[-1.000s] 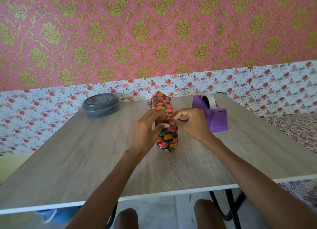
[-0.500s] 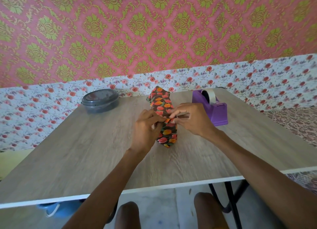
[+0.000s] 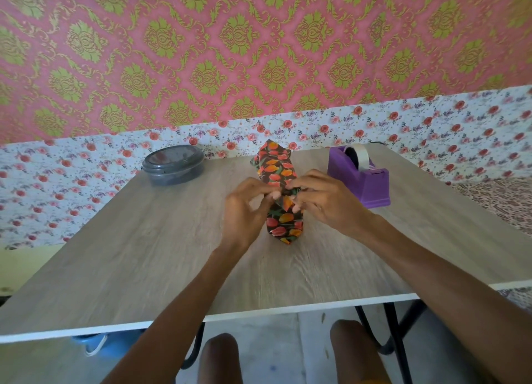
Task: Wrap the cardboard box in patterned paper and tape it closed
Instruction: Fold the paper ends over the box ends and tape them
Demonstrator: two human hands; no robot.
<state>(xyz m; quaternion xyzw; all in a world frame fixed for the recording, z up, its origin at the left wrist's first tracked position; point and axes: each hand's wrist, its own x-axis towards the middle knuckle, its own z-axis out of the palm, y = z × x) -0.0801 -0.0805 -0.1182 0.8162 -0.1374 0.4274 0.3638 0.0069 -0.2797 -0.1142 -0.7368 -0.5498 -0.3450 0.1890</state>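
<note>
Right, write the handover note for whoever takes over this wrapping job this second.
Left hand and right hand: both pinch the dark tulip-patterned paper at the top seam, mid-length.
The cardboard box is fully covered, lying lengthwise on the wood-grain table; purple plastic tape dispenser stands to its right, grey round lidded container back left.
Done: paper wrapped round; near end looks folded to a point.
To do: far end stands unfolded; tape on the seam not visible.

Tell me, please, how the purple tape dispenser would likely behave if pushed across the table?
The purple tape dispenser has a wide flared base, so it would probably slide rather than tip. The table looks smooth, so it may skid. Its tape roll sits cradled, unlikely to escape.
</note>
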